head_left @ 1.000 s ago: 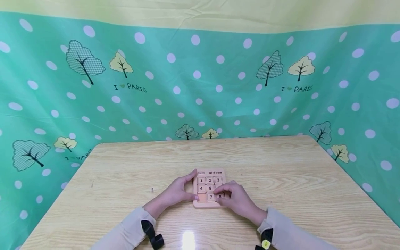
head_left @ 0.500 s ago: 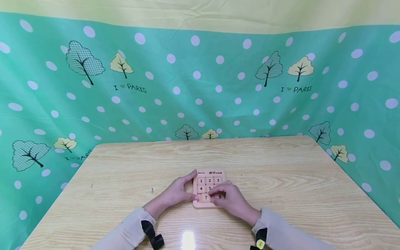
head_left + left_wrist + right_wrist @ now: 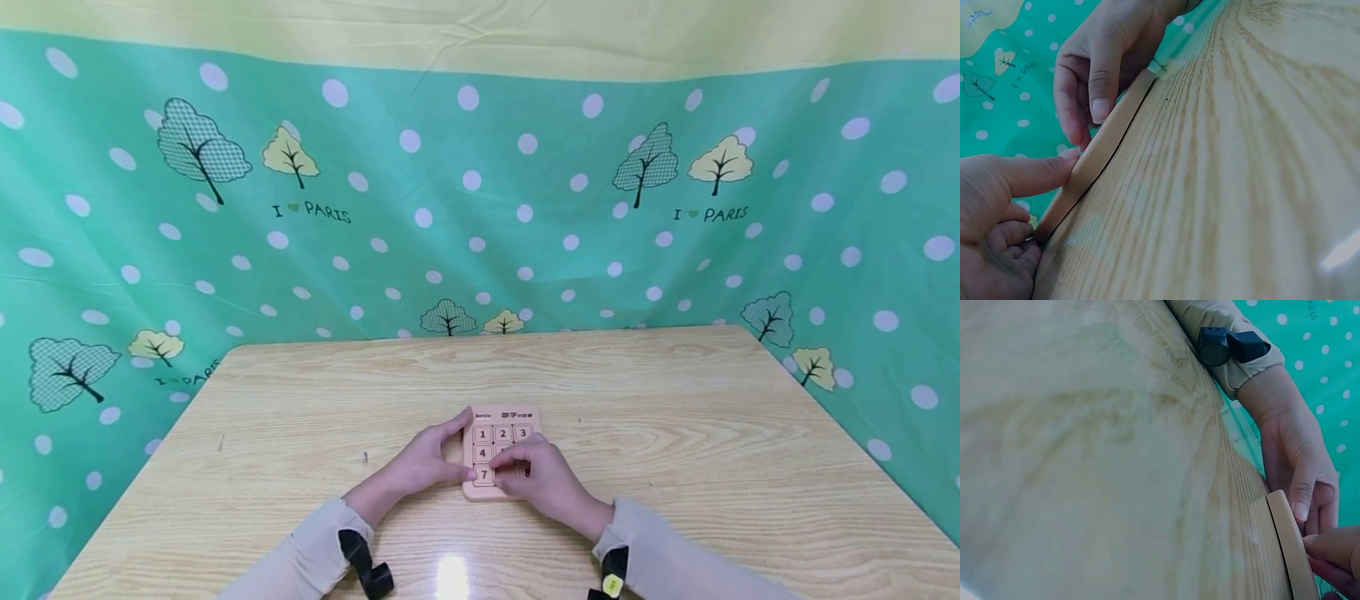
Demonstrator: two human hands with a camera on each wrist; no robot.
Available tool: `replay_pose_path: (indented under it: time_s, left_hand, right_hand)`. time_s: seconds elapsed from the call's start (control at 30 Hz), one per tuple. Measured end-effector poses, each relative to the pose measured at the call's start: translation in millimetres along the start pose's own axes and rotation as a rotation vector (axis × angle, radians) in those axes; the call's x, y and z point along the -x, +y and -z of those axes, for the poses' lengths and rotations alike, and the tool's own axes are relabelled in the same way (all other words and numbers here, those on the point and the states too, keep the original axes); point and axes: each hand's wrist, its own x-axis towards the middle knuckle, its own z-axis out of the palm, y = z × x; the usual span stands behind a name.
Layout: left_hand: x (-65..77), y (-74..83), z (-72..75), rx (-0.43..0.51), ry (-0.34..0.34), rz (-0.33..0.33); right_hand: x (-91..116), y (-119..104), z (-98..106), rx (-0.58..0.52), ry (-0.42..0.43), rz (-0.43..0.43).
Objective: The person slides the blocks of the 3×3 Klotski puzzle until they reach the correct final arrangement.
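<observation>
A pink number slide puzzle lies flat on the table. My left hand holds its left side, the index finger at the upper corner and the thumb near the lower one. The tile 7 sits in the bottom-left place. My right hand reaches over the puzzle, with curled thumb and index finger at the right edge of that tile. Tiles 1, 2, 3 and 4 show; 8 is partly covered, and the right hand hides others. In the left wrist view, the puzzle's side edge runs between both hands.
The wooden table surrounds the puzzle. A tiny dark object lies left of it. Behind hangs a green dotted curtain printed with trees. Each sleeve bears a black wrist camera.
The tile 7 has slid left from the middle of the bottom row into its left corner place. My right hand moved left with it; my left hand stayed put.
</observation>
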Motion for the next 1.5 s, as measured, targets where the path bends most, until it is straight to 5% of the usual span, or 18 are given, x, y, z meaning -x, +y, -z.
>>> replay_pose_path:
  time_s: [0.5, 0.87, 1.5]
  left_hand:
    - [-0.1, -1.2, -0.5, 0.005, 0.001, -0.007]
    - [0.2, 1.9, -1.3, 0.016, 0.005, 0.008]
    - [1.3, 2.3, -0.9, 0.025, 0.005, 0.009]
  right_hand:
    - [3.8, 3.9, 16.8, -0.019, -0.032, -0.003]
    - [15.0, 14.8, 39.5, 0.022, 0.002, -0.09]
    - [20.8, 18.9, 43.5, 0.062, 0.01, -0.086]
